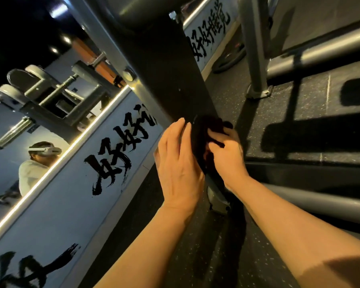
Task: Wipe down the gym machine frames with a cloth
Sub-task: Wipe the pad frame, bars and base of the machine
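1. Cloth (206, 138): dark, bunched, wrapped against the lower part of the dark frame post (164, 75), just above the post's foot plate (218, 201).
2. Right hand (227, 154): on the right side of the post, fingers (215, 145) curled into the cloth and gripping it; thumb hidden.
3. Left hand (178, 163): on the left side of the post, fingers (180, 126) straight and close together, laid flat along the post at the cloth's edge. Whether the fingertips touch cloth or bare metal cannot be told.
4. Forearms: both bare, entering from the lower edge and meeting at the post.
5. Floor (279, 125): dark speckled rubber, with hard shadows of the frame across it.
6. Grey upright (256, 48): stands right of the dark post, bolted to the floor by a base plate.
7. Grey horizontal tube (324, 50): runs behind that upright at the right.
8. Wall band (75, 183): pale, with large black brushed characters, left of the post.
9. Mirror (29, 113): above the band, showing grey padded machines and a person in a white top wearing a white headset.
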### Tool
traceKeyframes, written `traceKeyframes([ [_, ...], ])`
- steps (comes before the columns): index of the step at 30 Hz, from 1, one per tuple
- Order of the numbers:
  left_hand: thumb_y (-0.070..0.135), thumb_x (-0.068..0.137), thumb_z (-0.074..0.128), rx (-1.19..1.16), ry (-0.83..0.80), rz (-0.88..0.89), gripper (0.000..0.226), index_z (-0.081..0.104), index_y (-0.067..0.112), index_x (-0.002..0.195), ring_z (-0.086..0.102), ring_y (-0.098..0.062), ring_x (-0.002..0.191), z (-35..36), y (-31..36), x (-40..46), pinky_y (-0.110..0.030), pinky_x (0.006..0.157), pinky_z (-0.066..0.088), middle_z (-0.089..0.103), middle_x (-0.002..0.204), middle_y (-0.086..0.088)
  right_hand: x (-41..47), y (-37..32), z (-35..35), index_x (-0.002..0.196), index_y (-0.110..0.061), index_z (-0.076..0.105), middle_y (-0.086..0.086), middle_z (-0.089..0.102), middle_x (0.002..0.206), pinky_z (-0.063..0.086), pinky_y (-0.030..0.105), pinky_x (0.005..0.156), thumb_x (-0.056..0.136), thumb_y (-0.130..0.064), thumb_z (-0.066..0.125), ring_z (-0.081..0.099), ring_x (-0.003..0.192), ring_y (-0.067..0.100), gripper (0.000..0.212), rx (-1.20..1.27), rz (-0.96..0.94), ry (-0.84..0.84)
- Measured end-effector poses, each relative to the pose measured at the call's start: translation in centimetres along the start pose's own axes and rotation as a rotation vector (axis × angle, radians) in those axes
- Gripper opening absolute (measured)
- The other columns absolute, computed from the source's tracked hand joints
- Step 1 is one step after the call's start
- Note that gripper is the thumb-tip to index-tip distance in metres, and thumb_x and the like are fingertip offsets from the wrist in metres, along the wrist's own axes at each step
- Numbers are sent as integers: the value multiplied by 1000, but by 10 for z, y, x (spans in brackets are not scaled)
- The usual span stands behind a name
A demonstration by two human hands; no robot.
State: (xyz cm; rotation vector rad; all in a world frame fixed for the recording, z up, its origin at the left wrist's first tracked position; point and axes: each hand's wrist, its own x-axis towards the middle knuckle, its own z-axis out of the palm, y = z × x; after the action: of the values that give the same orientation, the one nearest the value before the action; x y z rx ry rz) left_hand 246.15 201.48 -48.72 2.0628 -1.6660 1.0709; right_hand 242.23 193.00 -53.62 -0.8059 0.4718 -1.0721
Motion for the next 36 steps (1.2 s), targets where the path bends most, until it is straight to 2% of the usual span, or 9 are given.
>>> traceKeyframes([
  [3,24,88,53,40,-72,12,63,37,2,145,27,-26,143,0,-11,-5,-51,106,40,26,155,-14,-5,-19,16,115,-25,65,0,39,145,42,23,103,99,-4,49,42,132,14,31,-181,-141,-45],
  [7,19,72,82,59,-178,-22,97,27,7,151,28,-23,143,-4,-16,-5,-48,101,46,11,161,-7,-7,-27,22,131,-13,59,-6,35,148,35,4,99,101,-6,45,34,133,-2,34,-326,-357,-104],
  [9,15,69,82,41,-205,-43,100,26,9,152,30,-23,142,-7,-14,-5,-45,97,50,7,162,-3,-7,-13,12,134,-13,57,-17,44,133,38,-3,84,101,-9,45,43,117,-18,35,-267,-246,-57],
  [12,14,67,84,17,-232,-27,106,23,11,153,28,-22,143,-8,-18,-8,-42,93,53,-2,163,3,-9,-5,8,134,-12,56,-7,51,126,36,-8,66,101,-5,45,53,114,0,36,-304,-50,18],
  [19,11,71,71,-46,-174,-8,91,29,9,151,41,-26,135,-12,-18,-6,-41,83,57,3,161,2,-12,-32,20,132,-11,59,-1,37,146,35,3,96,101,-5,44,39,133,9,35,-409,-298,-108],
  [24,10,68,71,-32,-198,-4,94,27,8,151,43,-27,133,-12,-19,-8,-41,81,57,-1,161,3,-11,-20,8,133,-10,57,-3,43,136,35,-4,81,99,-3,46,45,130,15,37,-429,-111,-29],
  [28,13,69,81,-58,-200,-26,101,24,12,153,32,-23,141,-11,-19,-7,-43,92,54,-5,162,8,-16,-40,23,135,-11,55,0,33,150,25,-11,84,100,-1,44,27,126,-3,38,-530,-353,-117],
  [31,19,75,64,-81,-199,-17,88,24,11,153,35,-23,139,-12,-15,-6,-43,87,56,-4,162,6,-14,-29,17,132,-14,58,2,35,150,35,15,107,100,-2,43,36,137,11,38,-526,-348,-111],
  [36,25,69,58,-78,-205,-23,91,23,14,153,46,-26,129,-12,-15,-5,-42,78,58,-8,161,10,-7,-34,5,134,-13,55,-3,47,135,38,-5,77,100,0,42,51,115,7,39,-444,-121,-100],
])
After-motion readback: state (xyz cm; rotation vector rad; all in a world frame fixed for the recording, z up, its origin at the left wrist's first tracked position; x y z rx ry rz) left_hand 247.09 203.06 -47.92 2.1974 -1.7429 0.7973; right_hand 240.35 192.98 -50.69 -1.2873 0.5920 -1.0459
